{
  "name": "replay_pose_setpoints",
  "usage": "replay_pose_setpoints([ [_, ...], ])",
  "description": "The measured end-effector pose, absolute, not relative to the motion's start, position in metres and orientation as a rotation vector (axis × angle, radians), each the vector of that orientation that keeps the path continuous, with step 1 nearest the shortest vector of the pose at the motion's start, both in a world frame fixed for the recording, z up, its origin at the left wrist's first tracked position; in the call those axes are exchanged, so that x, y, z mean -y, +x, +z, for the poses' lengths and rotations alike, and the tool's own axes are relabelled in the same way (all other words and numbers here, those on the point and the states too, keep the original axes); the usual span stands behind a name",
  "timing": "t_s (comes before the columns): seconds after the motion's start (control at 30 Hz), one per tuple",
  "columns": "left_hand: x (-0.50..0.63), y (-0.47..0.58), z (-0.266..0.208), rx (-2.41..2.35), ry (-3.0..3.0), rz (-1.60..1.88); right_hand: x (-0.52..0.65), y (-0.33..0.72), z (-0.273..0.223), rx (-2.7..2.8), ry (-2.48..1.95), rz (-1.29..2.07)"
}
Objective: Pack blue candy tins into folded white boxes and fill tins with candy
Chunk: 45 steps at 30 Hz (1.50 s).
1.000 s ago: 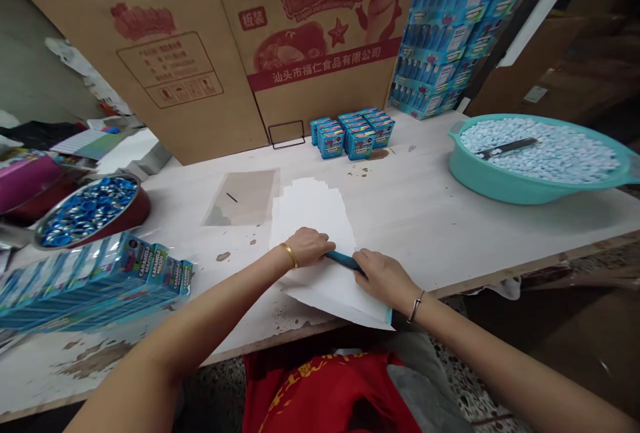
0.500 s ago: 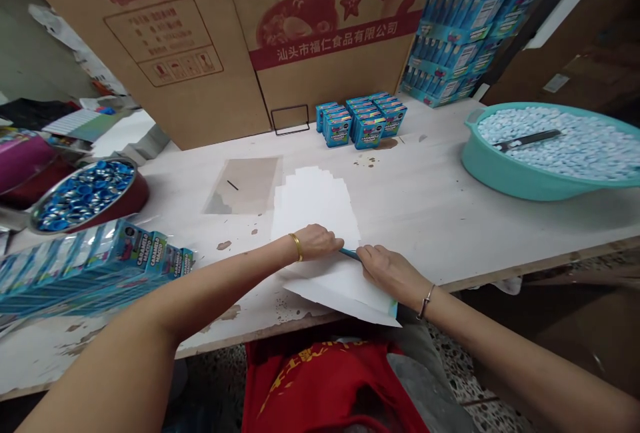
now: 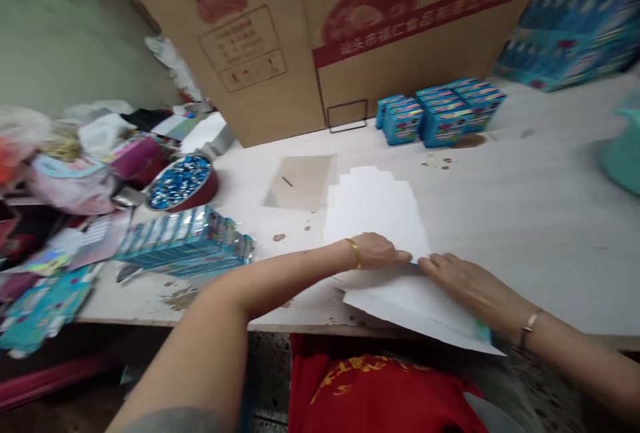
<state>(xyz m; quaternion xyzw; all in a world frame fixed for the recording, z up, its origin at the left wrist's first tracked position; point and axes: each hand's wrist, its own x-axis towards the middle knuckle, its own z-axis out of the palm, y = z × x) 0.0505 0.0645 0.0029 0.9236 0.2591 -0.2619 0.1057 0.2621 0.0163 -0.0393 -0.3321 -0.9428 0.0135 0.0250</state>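
A white cardboard sheet point(image 3: 400, 303) with a bluish printed side lies at the table's front edge, its near flap jutting out past the edge. My left hand point(image 3: 377, 251) is closed on its folded edge, thumb pointing right. Beside it, my right hand point(image 3: 453, 276) grips the same fold, fingers pressed together. A small bit of blue shows between the two hands. Beyond them several white sheets point(image 3: 373, 209) with stepped edges lie flat and overlapping. The parts of the fold under the fingers are hidden.
Small blue candy boxes point(image 3: 445, 116) stand by a large brown carton point(image 3: 260, 106). At left are a bowl of blue wrapped pieces point(image 3: 183, 183) and plastic-wrapped blue boxes point(image 3: 185, 239). A teal tub point(image 3: 623, 153) sits at the right edge, near stacked blue packs point(image 3: 575, 39).
The view has swung left, so everything sits further right in it. Both hands still hold the fold and are closer together, with less of the blue strip showing between them.
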Motion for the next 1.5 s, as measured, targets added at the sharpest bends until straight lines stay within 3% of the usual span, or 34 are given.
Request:
replay_pose_setpoints([
  [0.13, -0.061, 0.048, -0.006, -0.9, 2.659, -0.785, -0.024, 0.263, -0.051, 2.892, -1.005, 0.043],
  [0.3, -0.056, 0.043, 0.012, -1.089, 2.673, -0.705, -0.03, 0.264, -0.028, 3.002, -1.136, 0.066],
  [0.5, -0.012, 0.019, 0.044, -0.822, 2.565, -0.21, -0.038, 0.263, -0.023, 3.013, -1.262, 0.114],
  [0.73, -0.009, 0.022, 0.019, -1.05, 2.198, -0.123, -0.034, 0.267, -0.005, 2.559, -1.364, 0.43],
  [0.83, -0.023, 0.024, 0.009, -1.048, 2.136, -0.079, 0.001, 0.266, -0.001, 2.384, -1.242, 0.307],
  [0.97, -0.015, 0.018, 0.001, -0.991, 2.5, 0.018, 0.047, 0.265, -0.033, 2.55, -1.219, 0.039],
  [1.13, 0.011, 0.019, -0.007, -1.053, 2.832, -0.098, 0.057, 0.261, -0.06, 2.563, -1.348, -0.11],
  [1.5, 0.002, 0.03, 0.008, -1.135, 2.458, -0.256, 0.042, 0.248, -0.038, 2.685, -1.58, 0.278],
])
